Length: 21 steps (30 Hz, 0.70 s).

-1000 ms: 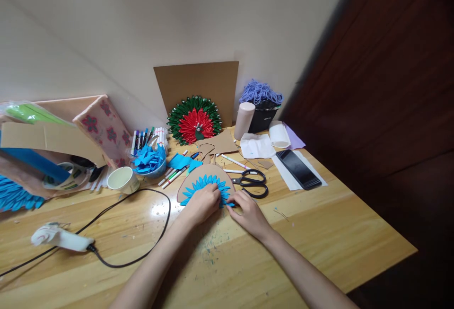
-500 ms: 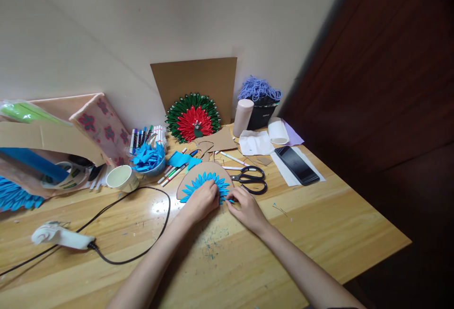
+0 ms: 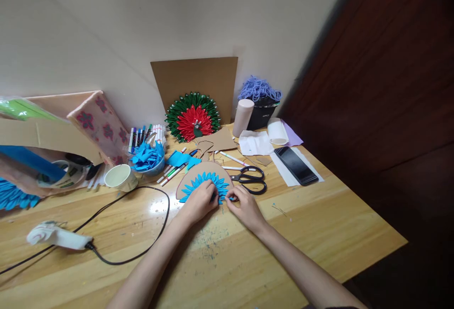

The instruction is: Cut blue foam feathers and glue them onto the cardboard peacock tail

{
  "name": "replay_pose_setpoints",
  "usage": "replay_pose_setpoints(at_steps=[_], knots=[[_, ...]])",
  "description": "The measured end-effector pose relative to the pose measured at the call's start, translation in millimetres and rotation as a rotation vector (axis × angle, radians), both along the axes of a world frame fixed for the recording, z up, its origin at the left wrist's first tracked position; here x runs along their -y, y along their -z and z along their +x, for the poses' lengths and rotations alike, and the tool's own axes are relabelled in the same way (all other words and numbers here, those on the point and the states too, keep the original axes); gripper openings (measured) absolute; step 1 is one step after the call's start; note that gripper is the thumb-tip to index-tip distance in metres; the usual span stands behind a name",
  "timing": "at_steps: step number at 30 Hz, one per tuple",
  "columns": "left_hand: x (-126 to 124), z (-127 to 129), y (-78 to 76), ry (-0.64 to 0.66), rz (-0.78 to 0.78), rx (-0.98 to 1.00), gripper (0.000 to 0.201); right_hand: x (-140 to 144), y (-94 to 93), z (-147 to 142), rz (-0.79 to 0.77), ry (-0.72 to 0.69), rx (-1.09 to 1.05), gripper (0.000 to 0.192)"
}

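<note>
Single head-worn camera, facing forward and down over the wooden table from the wearer's side; mid-range, wide. Left hand and right hand below frame centre, pale wall across top, dark wood panel at right.

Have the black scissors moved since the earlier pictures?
No. Judged against the phone to their right, the black scissors keep the same place and angle; both shift slightly together in the picture.

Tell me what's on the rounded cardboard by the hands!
Blue petals fan across the rounded cardboard. The left hand hides its lower middle, so what lies under there can't be seen.
</note>
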<state>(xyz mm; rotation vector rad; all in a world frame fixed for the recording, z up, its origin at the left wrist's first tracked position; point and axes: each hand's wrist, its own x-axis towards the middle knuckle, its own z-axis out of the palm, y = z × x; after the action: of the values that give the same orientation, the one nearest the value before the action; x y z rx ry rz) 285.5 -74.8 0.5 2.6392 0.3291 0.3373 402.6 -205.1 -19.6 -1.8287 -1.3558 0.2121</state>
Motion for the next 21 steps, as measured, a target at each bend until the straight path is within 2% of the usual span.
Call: replay_pose_setpoints(at_steps=[15, 21], knots=[[-0.4, -0.2, 8.3, 0.004, 0.036, 0.045, 0.007, -3.3, 1.4, -4.2, -0.016, 0.060, -0.030, 0.009], [-0.8, -0.4, 7.5, 0.005, 0.044, 0.046, 0.007, -3.0, 1.8, -4.4, -0.017, 0.028, 0.020, 0.010]])
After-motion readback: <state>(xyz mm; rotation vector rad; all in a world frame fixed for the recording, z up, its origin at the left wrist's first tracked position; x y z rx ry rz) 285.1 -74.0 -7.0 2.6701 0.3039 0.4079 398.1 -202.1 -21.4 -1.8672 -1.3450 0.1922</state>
